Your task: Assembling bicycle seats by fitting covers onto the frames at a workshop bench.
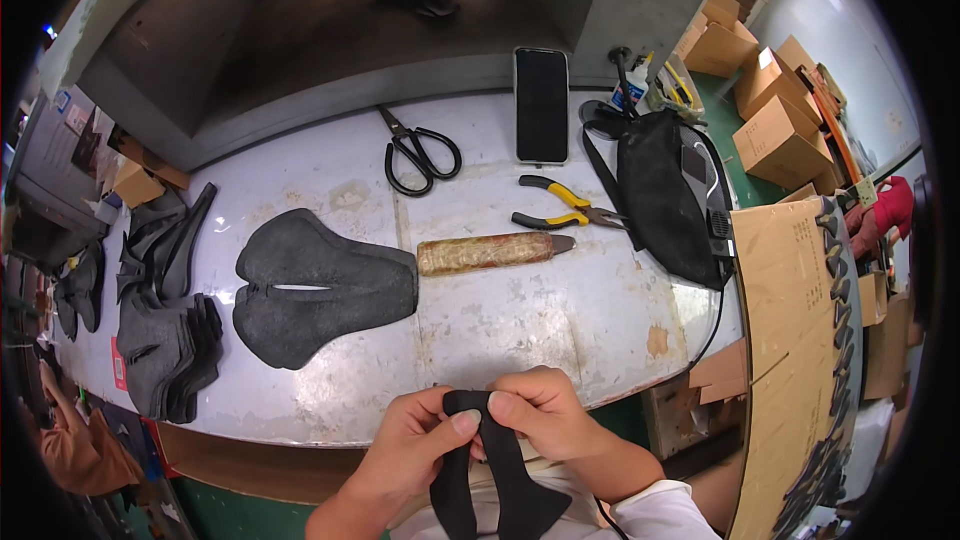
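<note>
At the table's near edge, my left hand and my right hand both pinch the top of a black, soft-looking strip. Its two legs hang down toward my lap, the right one widening at the bottom. Both thumbs press on its upper bend. On the table beyond my hands lies a dark grey, saddle-shaped piece with a narrow slit. Touching or nearly touching its narrow end is a blade tool with a tape-wrapped handle. Farther back are black-handled scissors and yellow-and-black pliers.
A phone lies at the back, with a black bag-like item and its cord to the right. Stacked dark pieces sit left. A grey shelf bounds the back. Cardboard stands right. Another person's arm shows far left.
</note>
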Motion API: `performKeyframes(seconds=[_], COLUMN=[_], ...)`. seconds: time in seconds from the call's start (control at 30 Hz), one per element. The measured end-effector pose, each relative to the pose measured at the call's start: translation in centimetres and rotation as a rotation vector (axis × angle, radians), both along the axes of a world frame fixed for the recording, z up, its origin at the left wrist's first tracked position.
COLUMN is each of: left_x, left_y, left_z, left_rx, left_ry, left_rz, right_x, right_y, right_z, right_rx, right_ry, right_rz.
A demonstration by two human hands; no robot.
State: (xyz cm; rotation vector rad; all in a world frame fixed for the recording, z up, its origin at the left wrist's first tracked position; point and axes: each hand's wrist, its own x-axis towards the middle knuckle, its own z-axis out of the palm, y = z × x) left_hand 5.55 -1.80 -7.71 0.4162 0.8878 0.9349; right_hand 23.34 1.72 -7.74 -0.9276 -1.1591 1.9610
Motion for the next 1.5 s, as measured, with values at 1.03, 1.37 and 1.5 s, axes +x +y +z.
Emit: performKeyframes(seconds=[1.03, 1.37, 1.5], left_x=[-3.0, -1.6, -6.1], left_y=[37.6, 38.6, 34.1], left_z=[3.4, 3.4, 3.6], left_rx=[1.412, 1.822, 2.149], left_ry=[1.653, 1.796, 1.724], left_rz=[0.231, -0.043, -0.126], right_x=[4.9, 4.7, 4.8], right_y=[-1.5, -1.5, -1.2], right_z=[-3.4, -3.5, -3.4], right_rx=[0.669, 0.644, 0.673], right_ry=[-0.546, -0.565, -0.547], right_rz=[-0.475, -0.49, -0.462])
